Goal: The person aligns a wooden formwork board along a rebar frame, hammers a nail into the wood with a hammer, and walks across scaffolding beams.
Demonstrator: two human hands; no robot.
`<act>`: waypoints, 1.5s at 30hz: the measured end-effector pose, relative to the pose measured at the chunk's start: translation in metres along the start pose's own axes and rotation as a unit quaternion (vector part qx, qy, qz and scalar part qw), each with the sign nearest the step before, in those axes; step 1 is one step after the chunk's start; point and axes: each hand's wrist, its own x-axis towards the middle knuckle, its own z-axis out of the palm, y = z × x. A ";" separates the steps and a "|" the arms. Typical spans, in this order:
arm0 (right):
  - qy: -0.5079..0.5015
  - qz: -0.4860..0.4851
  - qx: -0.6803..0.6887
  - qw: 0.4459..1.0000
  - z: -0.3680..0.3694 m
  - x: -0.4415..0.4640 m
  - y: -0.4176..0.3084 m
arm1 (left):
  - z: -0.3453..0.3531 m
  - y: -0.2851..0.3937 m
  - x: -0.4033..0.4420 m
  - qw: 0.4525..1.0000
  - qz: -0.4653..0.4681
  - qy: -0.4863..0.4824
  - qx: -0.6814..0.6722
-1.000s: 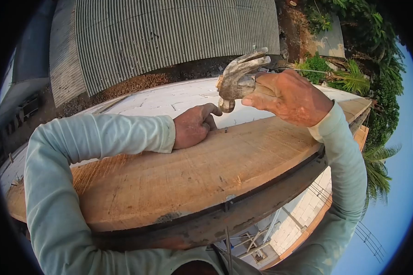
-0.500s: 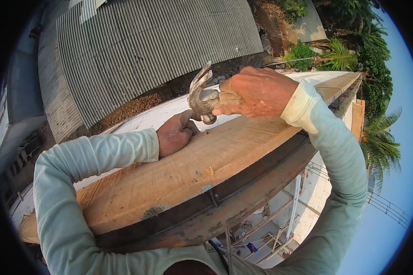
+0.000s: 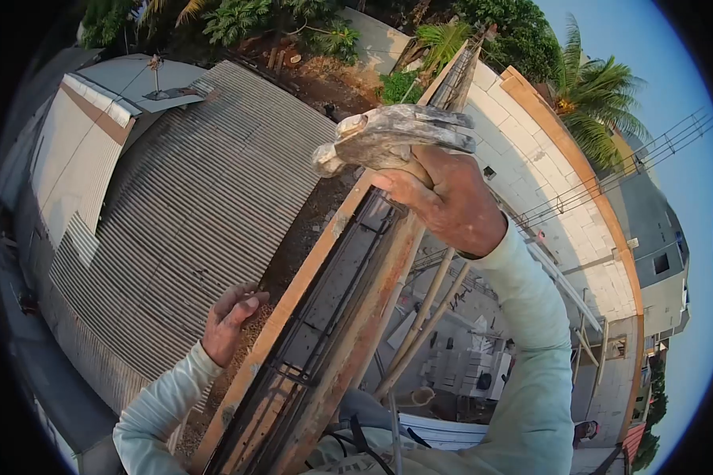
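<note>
My right hand (image 3: 459,198) is wrapped round the handle of a claw hammer (image 3: 380,138) close below its head. The worn metal head is raised above the formwork, striking face to the left and claws to the right. My left hand (image 3: 231,323) is lower, by the outer side of the wooden plank (image 3: 281,305). Its fingers are curled with the thumb close to them; whatever is between them, if anything, is too small to make out. I cannot tell whether this hand touches the plank.
Dark steel reinforcing bars (image 3: 325,336) run inside the narrow formwork, beside its inner board (image 3: 376,309). A corrugated roof (image 3: 198,214) is below on the left. Bamboo poles (image 3: 428,321) and a block wall (image 3: 531,150) are on the right. Another person (image 3: 585,431) shows low on the right.
My view has turned, so the formwork now runs steeply upward. The hammer has gone from beside my left hand to high above the formwork. My left hand is now farther from it.
</note>
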 end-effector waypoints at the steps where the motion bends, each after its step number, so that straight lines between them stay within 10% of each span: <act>1: 0.055 0.066 0.083 0.993 -0.009 -0.026 0.007 | 0.002 0.024 -0.004 1.000 0.008 -0.028 0.000; 6: 0.262 0.314 0.291 0.865 -0.011 -0.159 0.019 | 0.031 0.086 -0.018 0.982 0.045 -0.129 0.127; 12: 0.252 0.538 0.257 0.762 0.054 -0.319 0.004 | 0.071 0.083 -0.013 0.961 0.077 -0.145 0.223; 18: 0.229 0.653 0.233 0.683 0.117 -0.423 -0.048 | 0.075 0.092 -0.017 0.913 0.035 -0.132 0.385; 24: 0.296 0.619 0.126 0.717 0.155 -0.483 -0.067 | 0.069 0.084 -0.020 0.912 0.052 -0.115 0.391; 33: 0.440 0.731 0.247 0.458 0.148 -0.540 -0.073 | 0.055 0.076 -0.018 0.920 0.037 -0.076 0.382; 45: 0.151 0.801 0.192 0.547 0.212 -0.575 -0.013 | 0.083 0.088 -0.016 0.912 0.018 -0.026 0.410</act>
